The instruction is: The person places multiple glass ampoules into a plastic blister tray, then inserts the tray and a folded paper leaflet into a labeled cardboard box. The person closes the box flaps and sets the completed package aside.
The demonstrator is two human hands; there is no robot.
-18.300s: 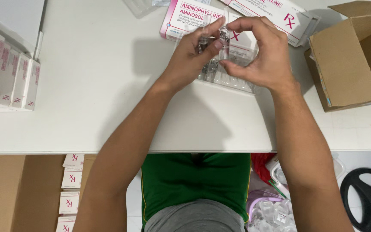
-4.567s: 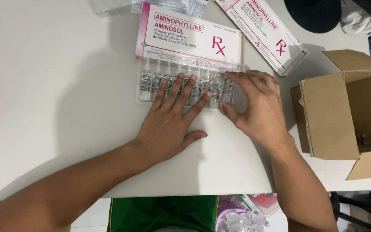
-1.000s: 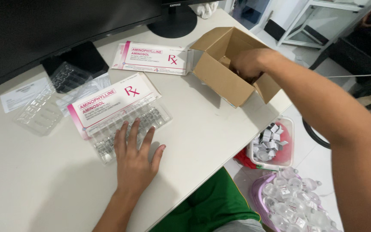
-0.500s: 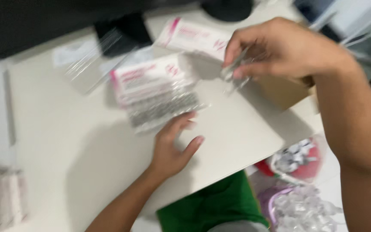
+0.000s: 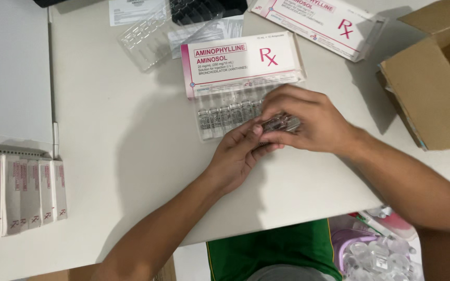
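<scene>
1. Both hands meet over the middle of the white surface point(image 5: 131, 135), just in front of a clear tray point(image 5: 220, 117) of ampoules
2. The right hand point(image 5: 313, 125) is closed round a small bunch of ampoules point(image 5: 282, 124); their ends stick out past the fingers toward the left hand
3. The left hand point(image 5: 240, 153) reaches up from below, its fingertips touching the same bunch, fingers loosely curled and pinching at it rather than clenched
4. The tray lies flat, its far edge tucked against a white and pink box point(image 5: 243, 62); several ampoules stand side by side in the left part, while the right part is hidden under the hands
5. A second box point(image 5: 321, 23) of the same kind lies beyond, slanted, near the far edge
6. An open carton point(image 5: 433, 88) sits at the right, close to the right wrist, leaving only a narrow strip of bare surface between
7. An empty clear tray point(image 5: 147, 39) and paper sheets point(image 5: 131, 10) lie at the far side, well apart from the hands
8. To the left the surface is wide and bare as far as a row of boxes point(image 5: 19, 195) standing on end at the left edge
9. The near edge runs just under the forearms; below it, a bin point(image 5: 376, 255) of loose ampoules shows at the lower right
</scene>
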